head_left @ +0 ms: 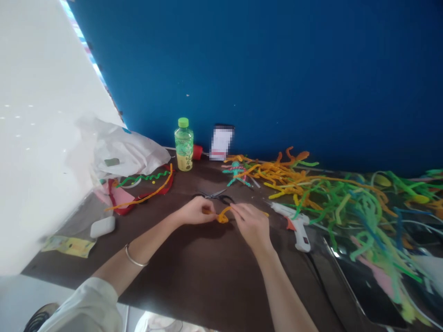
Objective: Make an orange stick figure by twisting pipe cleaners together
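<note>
An orange pipe cleaner (pixel 222 218) is held between the two hands, low over the dark surface (pixel 211 272). Its middle is curled into a small loop or knot that sits in the gap between the hands, bare of any grip. To one side of this loop, the left hand (pixel 197 211) has its thumb and forefinger together, clamped on a short length of the orange strand that shows just past their tips. On the other side, the fingers of the right hand (pixel 252 223) are closed on the strand where it arcs up from the loop; a tip of orange shows beyond that hand's far edge. Whether the loop touches the surface beneath, I cannot tell.

Scissors (pixel 213 195) with black handles lie just beyond the hands, partly hidden by them. A white glue gun (pixel 296 224) rests near the right hand, beside a tangled heap of green pipe cleaners (pixel 341 203). A green-capped bottle (pixel 184 147) stands upright farther back, near a propped phone (pixel 222 142).
</note>
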`<state>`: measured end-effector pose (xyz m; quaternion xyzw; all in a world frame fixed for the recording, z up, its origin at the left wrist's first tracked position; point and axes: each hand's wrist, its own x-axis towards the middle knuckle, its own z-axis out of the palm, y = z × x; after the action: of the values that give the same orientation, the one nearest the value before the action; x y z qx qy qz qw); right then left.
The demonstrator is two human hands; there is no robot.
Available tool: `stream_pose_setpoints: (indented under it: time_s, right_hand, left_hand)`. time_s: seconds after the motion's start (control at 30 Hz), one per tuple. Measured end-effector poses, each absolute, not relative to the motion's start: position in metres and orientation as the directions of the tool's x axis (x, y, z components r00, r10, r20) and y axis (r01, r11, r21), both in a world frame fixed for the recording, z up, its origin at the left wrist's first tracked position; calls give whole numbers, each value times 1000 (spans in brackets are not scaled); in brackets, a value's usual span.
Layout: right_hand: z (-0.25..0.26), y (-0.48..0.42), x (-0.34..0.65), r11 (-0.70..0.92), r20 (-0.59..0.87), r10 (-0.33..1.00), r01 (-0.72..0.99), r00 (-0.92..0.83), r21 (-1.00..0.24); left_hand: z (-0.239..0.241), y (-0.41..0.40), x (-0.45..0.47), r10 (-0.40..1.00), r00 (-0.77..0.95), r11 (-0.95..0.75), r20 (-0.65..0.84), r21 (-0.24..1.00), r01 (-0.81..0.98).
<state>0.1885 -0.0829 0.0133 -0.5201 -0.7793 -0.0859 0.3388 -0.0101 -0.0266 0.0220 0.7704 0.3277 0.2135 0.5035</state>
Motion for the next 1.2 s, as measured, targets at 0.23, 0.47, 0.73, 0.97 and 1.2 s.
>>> stream_pose_setpoints:
  time_s: [0.23, 0.47, 0.73, 0.97, 1.2]
  right_hand:
    - [17, -84, 183, 417, 638, 750, 874, -175, -250]
    - [18, -86, 173, 453, 650, 742, 839, -165, -303]
    - [16, -86, 172, 459, 648, 747, 821, -148, -341]
    - [16, -86, 171, 476, 658, 741, 794, -132, -377]
    - [16, -87, 166, 505, 644, 755, 739, -126, -447]
  left_hand:
    - [17, -35, -6, 740, 607, -643, 289, 567, 514]
    - [5, -34, -6, 727, 568, -687, 387, 403, 605]
    - [4, -37, -6, 638, 600, -752, 483, 222, 620]
    - [2, -35, -4, 678, 418, -714, 605, 409, 568]
    - [6, -36, -2, 836, 168, -538, 522, 720, 438]
